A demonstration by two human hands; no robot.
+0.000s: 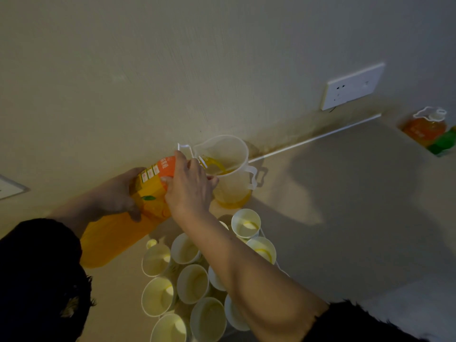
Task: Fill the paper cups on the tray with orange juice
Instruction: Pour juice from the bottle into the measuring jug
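A big orange juice bottle (pixel 148 193) is tipped on its side, its neck over a clear plastic jug (pixel 229 174) by the wall. A stream of juice runs from the bottle into the jug, which holds a shallow layer at the bottom. My left hand (pixel 116 193) grips the bottle's body. My right hand (pixel 190 186) grips the bottle near its neck. Several white paper cups (pixel 192 282) stand close together below the jug, partly hidden by my right forearm. The tray under them is hardly visible.
A second juice bottle (pixel 425 125) with a white handle stands at the far right beside something green (pixel 444 143). A wall socket (pixel 352 86) sits above the counter's back edge. Another plate (pixel 9 187) is at the left edge.
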